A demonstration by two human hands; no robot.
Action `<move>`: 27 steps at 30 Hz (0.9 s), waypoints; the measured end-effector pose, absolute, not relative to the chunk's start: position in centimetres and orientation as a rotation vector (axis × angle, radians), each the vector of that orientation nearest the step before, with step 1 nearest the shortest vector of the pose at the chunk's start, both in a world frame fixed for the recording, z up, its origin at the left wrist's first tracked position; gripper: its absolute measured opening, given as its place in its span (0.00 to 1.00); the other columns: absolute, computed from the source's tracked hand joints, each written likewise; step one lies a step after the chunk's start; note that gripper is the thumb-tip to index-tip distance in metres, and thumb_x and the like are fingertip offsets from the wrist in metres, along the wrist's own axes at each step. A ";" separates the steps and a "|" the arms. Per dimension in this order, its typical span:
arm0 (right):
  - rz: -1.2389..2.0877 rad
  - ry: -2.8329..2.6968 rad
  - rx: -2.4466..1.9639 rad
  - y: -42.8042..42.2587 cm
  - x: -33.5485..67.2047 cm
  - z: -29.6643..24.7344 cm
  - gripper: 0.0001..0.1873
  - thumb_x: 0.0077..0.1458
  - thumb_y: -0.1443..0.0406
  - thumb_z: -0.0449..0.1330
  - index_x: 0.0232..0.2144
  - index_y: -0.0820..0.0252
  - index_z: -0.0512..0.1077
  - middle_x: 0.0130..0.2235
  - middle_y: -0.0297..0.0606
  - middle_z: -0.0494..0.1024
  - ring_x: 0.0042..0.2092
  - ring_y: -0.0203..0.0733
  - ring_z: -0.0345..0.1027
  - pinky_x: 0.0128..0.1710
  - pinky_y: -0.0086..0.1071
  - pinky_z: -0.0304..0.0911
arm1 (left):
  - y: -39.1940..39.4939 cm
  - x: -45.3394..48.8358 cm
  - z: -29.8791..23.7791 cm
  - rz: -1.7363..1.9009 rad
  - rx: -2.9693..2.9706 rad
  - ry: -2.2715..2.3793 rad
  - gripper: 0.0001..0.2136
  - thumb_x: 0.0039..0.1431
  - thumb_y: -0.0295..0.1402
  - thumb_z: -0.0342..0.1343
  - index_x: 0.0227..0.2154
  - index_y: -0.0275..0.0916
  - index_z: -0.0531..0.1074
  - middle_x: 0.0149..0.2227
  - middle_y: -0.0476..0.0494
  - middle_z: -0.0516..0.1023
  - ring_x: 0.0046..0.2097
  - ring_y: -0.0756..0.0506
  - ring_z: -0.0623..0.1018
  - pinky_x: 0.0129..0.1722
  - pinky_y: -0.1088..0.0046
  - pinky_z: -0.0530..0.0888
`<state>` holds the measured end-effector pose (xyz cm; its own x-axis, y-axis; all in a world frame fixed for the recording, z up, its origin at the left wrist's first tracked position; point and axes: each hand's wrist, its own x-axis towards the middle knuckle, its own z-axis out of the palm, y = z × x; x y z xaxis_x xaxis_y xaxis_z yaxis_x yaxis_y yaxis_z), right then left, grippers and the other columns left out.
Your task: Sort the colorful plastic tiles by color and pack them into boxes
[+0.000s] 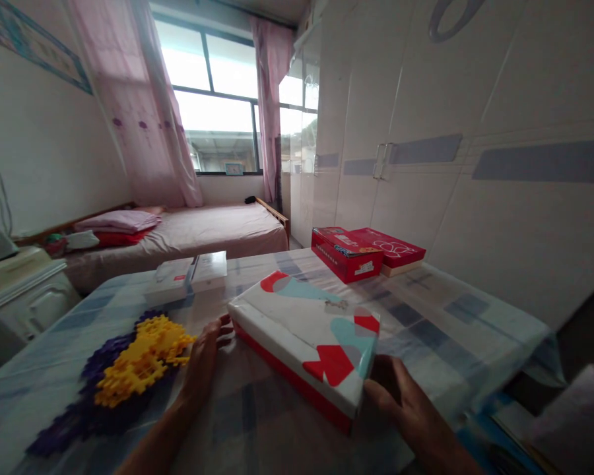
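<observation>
A flat white cardboard box (287, 330) with red and pale blue shapes and red sides lies at an angle on the table in front of me. My left hand (212, 343) is at its left end, fingers stretched toward the box edge; whether they press on it is hard to see. At the near right corner, my right hand (396, 389) has its thumb and bent fingers against the box, some fingertips hidden. Left of my left hand lies a pile of yellow gear-edged plastic pieces (143, 363), with dark purple pieces (74, 415) of the same sort around and beneath it.
Two small white boxes (209, 272) stand at the table's back left. Two red boxes (347, 257) sit side by side at the back right. A checked cloth under clear plastic covers the table (430, 330). Beyond are a bed (212, 227) and a white wardrobe (426, 211).
</observation>
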<state>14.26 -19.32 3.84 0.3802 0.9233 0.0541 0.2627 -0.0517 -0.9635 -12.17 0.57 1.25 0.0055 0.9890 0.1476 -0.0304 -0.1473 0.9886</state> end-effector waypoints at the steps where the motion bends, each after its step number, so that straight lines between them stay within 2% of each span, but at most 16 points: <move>1: 0.576 -1.185 -1.631 -19.6 14.7 3.4 0.33 0.49 0.50 0.58 0.54 0.60 0.60 0.51 0.49 0.71 0.52 0.52 0.65 0.49 0.44 0.62 | 0.7 -12.2 1.2 1.336 1.310 1.117 0.28 0.50 0.55 0.49 0.42 0.35 0.73 0.42 0.38 0.76 0.44 0.41 0.74 0.41 0.65 0.72; 3: 0.153 -1.411 -1.696 -20.0 15.6 2.6 0.41 0.47 0.50 0.59 0.59 0.60 0.52 0.57 0.52 0.63 0.57 0.56 0.58 0.52 0.49 0.58 | 0.7 -12.3 1.2 1.336 1.350 1.133 0.27 0.52 0.54 0.48 0.43 0.36 0.74 0.46 0.38 0.75 0.48 0.40 0.73 0.46 0.63 0.70; 5: -0.217 -1.681 -1.649 -19.9 16.4 2.3 0.47 0.44 0.49 0.62 0.61 0.60 0.50 0.61 0.53 0.57 0.61 0.60 0.51 0.54 0.51 0.55 | 0.6 -12.3 1.3 1.312 1.383 1.135 0.26 0.54 0.53 0.46 0.45 0.38 0.73 0.48 0.39 0.74 0.51 0.39 0.71 0.50 0.61 0.68; 7: -0.460 -1.916 -1.526 -19.1 16.6 2.3 0.45 0.43 0.50 0.62 0.60 0.60 0.53 0.60 0.52 0.59 0.61 0.60 0.50 0.54 0.50 0.54 | 0.5 -12.3 1.5 1.295 1.397 1.117 0.26 0.55 0.53 0.45 0.47 0.38 0.73 0.51 0.39 0.73 0.53 0.39 0.70 0.52 0.59 0.66; 11: -0.722 -2.069 -1.405 -17.5 15.9 3.0 0.34 0.47 0.56 0.61 0.55 0.61 0.60 0.54 0.49 0.68 0.58 0.55 0.56 0.55 0.49 0.50 | 0.6 -12.5 1.6 1.285 1.401 1.041 0.26 0.57 0.51 0.44 0.52 0.41 0.68 0.55 0.40 0.69 0.55 0.39 0.68 0.53 0.57 0.65; 16: -0.825 -2.125 -1.324 -17.0 14.9 4.1 0.26 0.51 0.55 0.59 0.50 0.60 0.65 0.50 0.44 0.74 0.55 0.50 0.61 0.58 0.48 0.45 | 0.1 -12.2 1.8 1.300 1.645 1.075 0.23 0.58 0.47 0.46 0.52 0.43 0.68 0.56 0.43 0.68 0.59 0.40 0.63 0.59 0.57 0.59; 19: -0.832 -2.083 -1.248 -16.8 15.0 5.0 0.23 0.54 0.53 0.57 0.49 0.59 0.66 0.47 0.41 0.76 0.53 0.47 0.65 0.57 0.45 0.49 | -0.1 -11.9 1.8 1.336 1.772 1.132 0.22 0.58 0.46 0.46 0.52 0.43 0.67 0.55 0.43 0.66 0.59 0.41 0.63 0.59 0.60 0.59; 23: -0.810 -1.941 -1.313 -16.3 15.6 6.2 0.23 0.58 0.52 0.50 0.48 0.61 0.66 0.46 0.45 0.76 0.49 0.46 0.68 0.48 0.39 0.63 | 0.1 -11.8 1.7 1.361 1.764 1.157 0.24 0.57 0.46 0.45 0.52 0.38 0.67 0.54 0.40 0.67 0.58 0.40 0.64 0.58 0.61 0.61; 27: -0.575 -1.535 -1.609 -15.3 17.2 7.2 0.20 0.60 0.53 0.45 0.42 0.60 0.68 0.37 0.43 0.77 0.36 0.44 0.73 0.33 0.35 0.68 | 0.2 -11.7 1.7 1.352 1.786 1.150 0.24 0.57 0.46 0.45 0.51 0.38 0.67 0.55 0.39 0.67 0.59 0.40 0.63 0.58 0.60 0.60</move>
<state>17.20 -15.26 7.24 0.1526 0.5920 0.7914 0.9661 0.0793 -0.2455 -11.72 0.25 1.68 0.0993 0.9005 0.4234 0.2733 -0.4338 0.8586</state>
